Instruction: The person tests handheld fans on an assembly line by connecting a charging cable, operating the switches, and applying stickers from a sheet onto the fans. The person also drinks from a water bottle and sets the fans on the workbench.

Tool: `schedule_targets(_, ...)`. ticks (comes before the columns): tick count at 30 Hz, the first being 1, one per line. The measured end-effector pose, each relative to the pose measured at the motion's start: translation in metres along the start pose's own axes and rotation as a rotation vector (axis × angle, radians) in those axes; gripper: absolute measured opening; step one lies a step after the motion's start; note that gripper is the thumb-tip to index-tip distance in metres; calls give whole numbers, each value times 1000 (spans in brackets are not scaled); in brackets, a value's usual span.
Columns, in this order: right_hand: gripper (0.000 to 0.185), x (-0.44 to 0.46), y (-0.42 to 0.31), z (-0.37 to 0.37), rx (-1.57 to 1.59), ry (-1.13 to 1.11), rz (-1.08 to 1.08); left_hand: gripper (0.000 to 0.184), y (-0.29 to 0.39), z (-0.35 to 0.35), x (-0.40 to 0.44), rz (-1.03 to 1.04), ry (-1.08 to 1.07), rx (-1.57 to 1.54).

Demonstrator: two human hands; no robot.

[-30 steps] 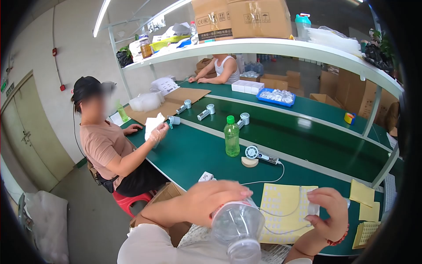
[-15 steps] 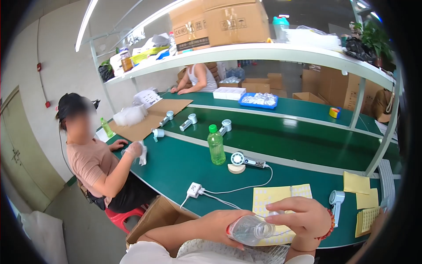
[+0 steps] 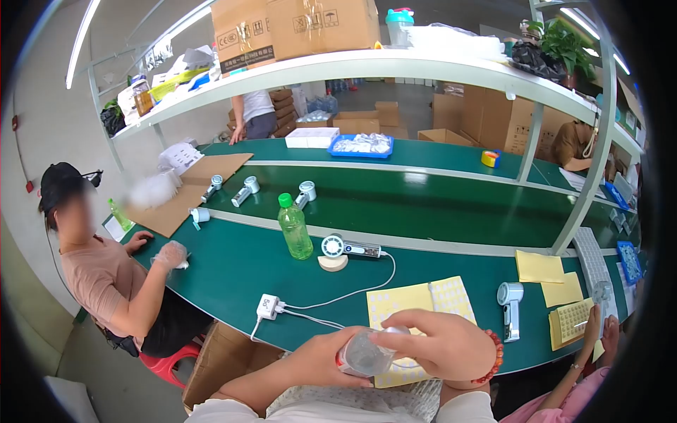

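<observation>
Green worktop [image 3: 226,264] beyond; clear bottle [image 3: 365,354] clasped in left hand [image 3: 330,358], right hand [image 3: 443,345] gripping its top.

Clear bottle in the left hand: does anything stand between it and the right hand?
Nothing visible: the right hand has its fingers at the clear bottle, while the left hand holds its side. The yellow sheet lies on the table beyond.

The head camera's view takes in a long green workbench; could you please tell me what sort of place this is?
Most likely a small assembly or packing workshop: what look like handheld fans lie spaced along the green workbench, and cardboard cartons sit on the shelf above.
</observation>
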State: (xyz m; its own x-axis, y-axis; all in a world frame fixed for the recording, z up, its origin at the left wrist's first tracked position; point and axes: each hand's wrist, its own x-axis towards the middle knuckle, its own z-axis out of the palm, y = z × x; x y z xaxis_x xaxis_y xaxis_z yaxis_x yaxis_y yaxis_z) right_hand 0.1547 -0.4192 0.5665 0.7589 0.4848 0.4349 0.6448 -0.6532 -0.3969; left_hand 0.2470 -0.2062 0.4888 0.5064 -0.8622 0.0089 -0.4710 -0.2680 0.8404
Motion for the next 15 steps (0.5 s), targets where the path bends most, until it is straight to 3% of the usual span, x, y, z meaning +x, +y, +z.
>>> schedule_targets(4,29,5,4,3,-129,-56,168,79,-5,-1,4,-21,11,67)
schedule_targets(9,33,13,7,14,-289,-53,390,78,-5,4,10,-18,135,177)
schedule_targets(11,34,23,5,12,-330,-80,483,84,-9,3,13,-53,132,111)
schedule_targets(14,27,34,26,14,-142,174,-33,78,-13,-2,15,27,51,8)
schedule_targets(15,25,39,32,17,119,123,-105,73,-14,-2,14,74,12,-28)
